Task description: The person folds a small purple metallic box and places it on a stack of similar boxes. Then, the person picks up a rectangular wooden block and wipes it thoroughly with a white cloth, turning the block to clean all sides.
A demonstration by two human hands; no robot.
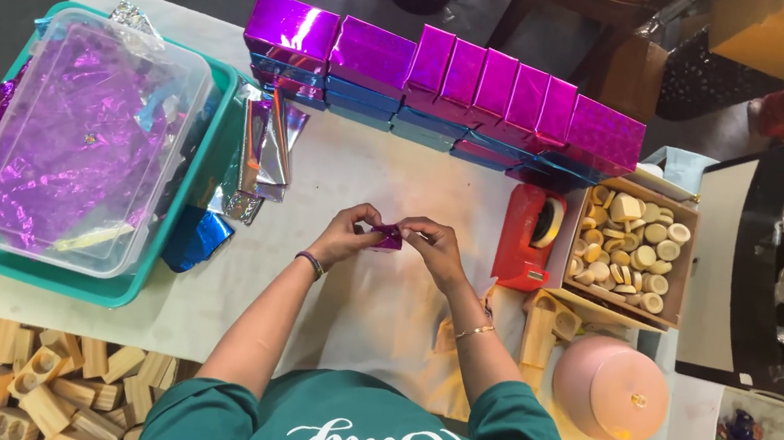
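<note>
Both hands meet just left of the red tape dispenser [528, 236] on the table [342, 294]. The left hand [347, 234] and right hand [431, 245] each pinch one small purple foil-wrapped piece [388, 238] between fingertips. I'd keep the foil taut and crease each fold flat. Behind the dispenser stand about nine purple wrapped boxes [451, 82]; beside it, one tray of wooden rounds [632, 250].

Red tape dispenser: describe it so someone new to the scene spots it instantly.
Find the long row of shiny purple foil-wrapped boxes at the far edge of the white-covered table. Just below its right end, left of the wooden tray of small round pieces, sits the red plastic tape dispenser. It is the only red item there.
</note>
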